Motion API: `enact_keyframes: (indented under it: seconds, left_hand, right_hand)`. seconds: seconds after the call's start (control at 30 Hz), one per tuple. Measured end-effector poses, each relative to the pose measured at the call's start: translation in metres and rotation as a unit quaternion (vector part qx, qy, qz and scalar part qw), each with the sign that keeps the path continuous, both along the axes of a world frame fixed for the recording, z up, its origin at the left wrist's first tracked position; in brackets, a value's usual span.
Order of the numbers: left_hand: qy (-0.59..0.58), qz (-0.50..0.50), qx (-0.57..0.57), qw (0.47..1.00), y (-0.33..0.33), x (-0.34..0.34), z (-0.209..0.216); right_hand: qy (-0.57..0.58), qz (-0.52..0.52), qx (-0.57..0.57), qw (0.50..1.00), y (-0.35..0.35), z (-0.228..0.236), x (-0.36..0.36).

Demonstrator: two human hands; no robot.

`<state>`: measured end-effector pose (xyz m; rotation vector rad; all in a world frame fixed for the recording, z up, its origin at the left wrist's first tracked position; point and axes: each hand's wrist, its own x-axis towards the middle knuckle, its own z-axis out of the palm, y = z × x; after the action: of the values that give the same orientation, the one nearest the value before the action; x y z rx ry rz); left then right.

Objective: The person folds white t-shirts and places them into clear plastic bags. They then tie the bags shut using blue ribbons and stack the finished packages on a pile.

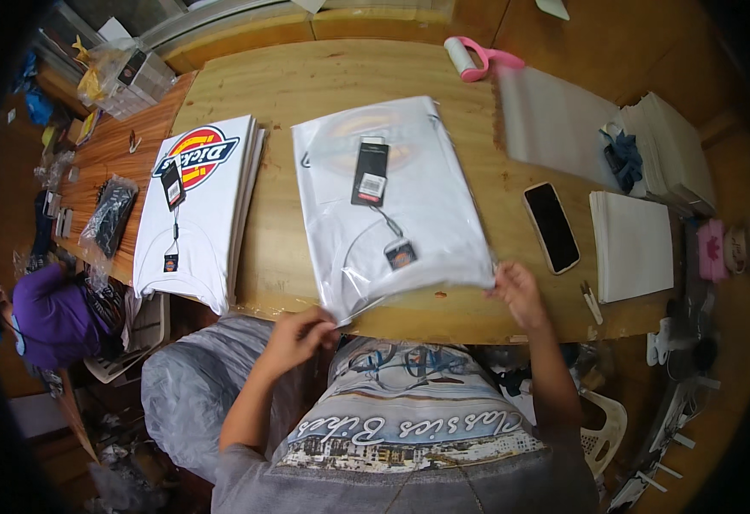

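Note:
A folded white T-shirt (409, 206) lies inside a clear plastic bag (456, 184) on the table in front of me. Through the film show a black hang tag (372, 171) and a small dark label (401, 255). My left hand (298, 338) pinches the bag's near left corner. At its near right corner, my right hand (519, 294) has the bag's edge between thumb and fingers. To the left is a stack of folded white T-shirts (212, 206), the top one bearing a colourful print and a black tag (174, 184).
Right of the bag lie a phone (552, 227), tweezers (593, 303), a white stack (634, 244) and clear bags (555, 120). A pink-handled lint roller (469, 60) is at the back. A packet of black tags (111, 214) sits far left, near a person in purple (62, 317).

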<state>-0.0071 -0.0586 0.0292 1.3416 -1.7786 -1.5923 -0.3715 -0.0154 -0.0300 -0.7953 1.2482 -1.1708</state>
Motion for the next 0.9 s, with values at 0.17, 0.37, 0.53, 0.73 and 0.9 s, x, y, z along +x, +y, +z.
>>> enact_keyframes:
  seconds: [0.17,0.37,0.53,0.73,0.9]
  left_hand:
    - [-0.052,-0.300,-0.262,0.916,0.002,-0.099,0.003]
    - [0.029,-0.170,-0.437,0.883,-0.078,-0.174,-0.030]
    - [-0.308,-0.042,-0.391,0.866,-0.199,-0.197,-0.045]
    - [-0.203,-0.224,-0.156,0.941,-0.256,-0.221,-0.031]
    - [0.066,-0.264,-0.007,0.962,-0.267,-0.172,0.057]
  right_hand:
    - [0.146,-0.196,-0.039,0.969,-0.015,0.017,-0.028]
    - [0.030,-0.296,0.030,0.954,0.068,0.010,-0.006]
    - [-0.191,-0.241,0.039,0.951,0.069,0.015,0.064]
    - [-0.260,-0.258,-0.025,0.930,-0.001,-0.004,0.063]
    - [-0.205,-0.177,-0.131,0.954,-0.034,0.048,0.017]
